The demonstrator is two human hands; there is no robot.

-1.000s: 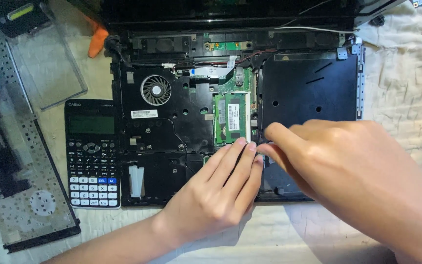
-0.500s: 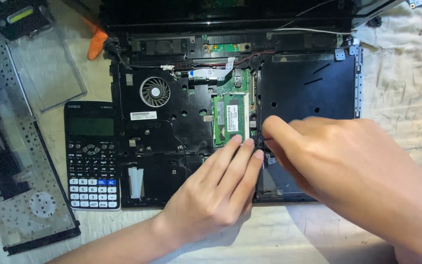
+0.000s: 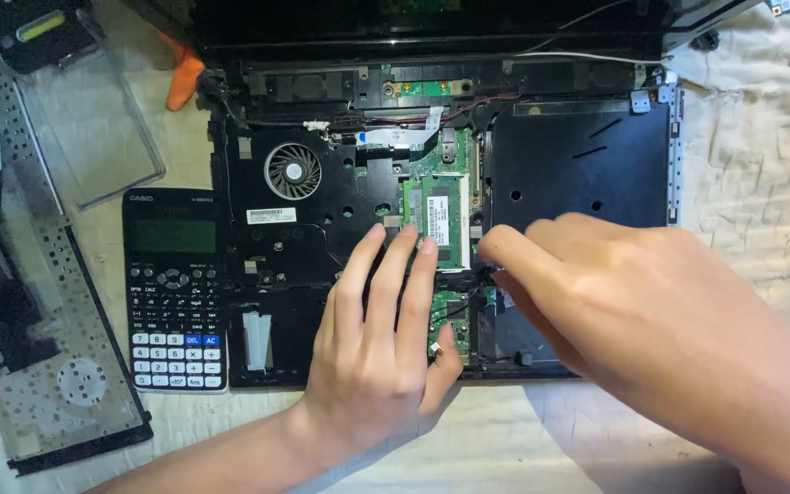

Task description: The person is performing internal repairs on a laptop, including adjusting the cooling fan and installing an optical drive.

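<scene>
Now, little is changed: left hand (image 3: 372,366) kept flat, fingers spread, beside the green memory module (image 3: 438,220) in the opened laptop (image 3: 304,238) — right hand (image 3: 633,311) shifted slightly, its grip hidden.

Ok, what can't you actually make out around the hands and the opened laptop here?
Head view:
- Right hand: its fingertips hide whatever they pinch beside the green memory module.
- Left hand: covers the board under its palm.
- Laptop screen: cut off by the top edge.
- Calculator: key markings too small.
</scene>
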